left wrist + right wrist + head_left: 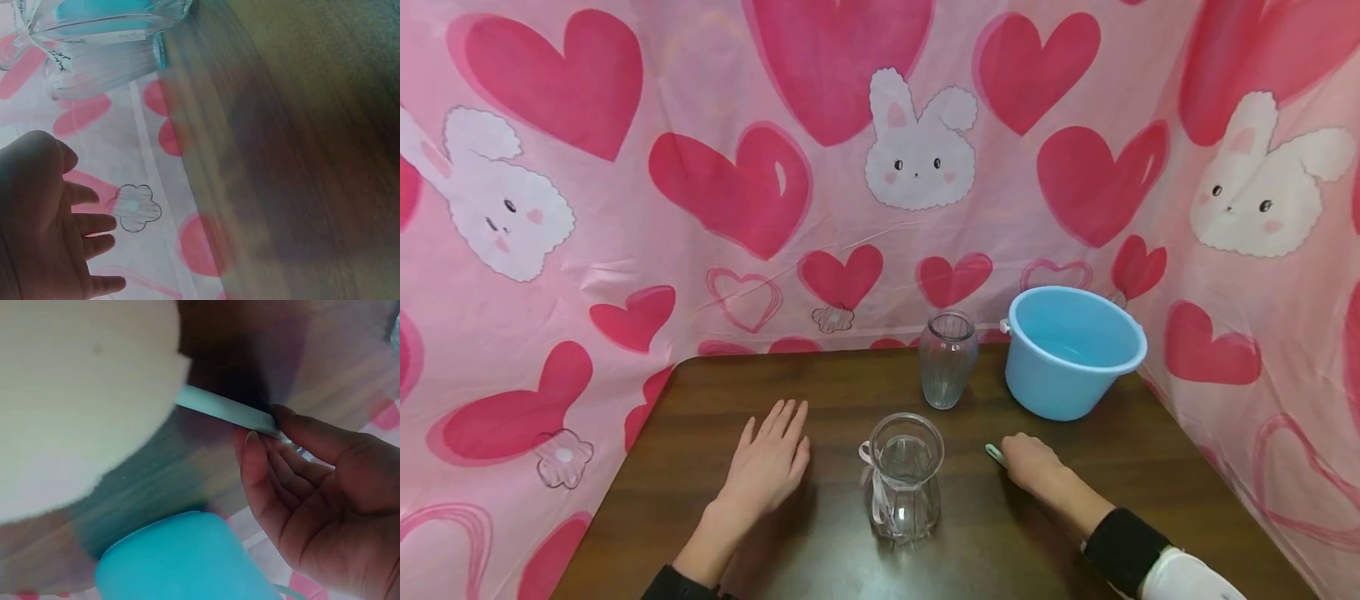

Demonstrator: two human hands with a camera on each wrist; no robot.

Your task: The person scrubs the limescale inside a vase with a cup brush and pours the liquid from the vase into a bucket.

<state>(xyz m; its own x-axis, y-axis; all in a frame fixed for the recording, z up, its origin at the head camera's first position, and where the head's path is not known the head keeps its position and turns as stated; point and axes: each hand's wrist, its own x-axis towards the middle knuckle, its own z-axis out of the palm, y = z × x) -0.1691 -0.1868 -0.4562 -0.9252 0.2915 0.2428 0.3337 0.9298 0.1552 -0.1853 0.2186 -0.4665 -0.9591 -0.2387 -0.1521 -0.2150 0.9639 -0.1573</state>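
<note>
My right hand (1032, 460) holds a sponge brush by its mint handle (228, 411), thumb and fingers closed round it. One end of the handle shows beyond the knuckles in the head view; the other runs into a large, blurred cream head (81, 406) in the right wrist view. My left hand (767, 463), palm down over the table's left part, has its fingers extended and holds nothing. Between the hands stands an upright clear glass jar (904, 475), with a white ribbon (880, 496) round its neck. Behind it is a taller ribbed glass vase (948, 360), upright.
A light blue bucket (1060, 379) stands at the back right of the brown wooden table (842, 375), beyond my right hand. Pink cloth (842, 208) printed with hearts and rabbits hangs behind the table and along its sides.
</note>
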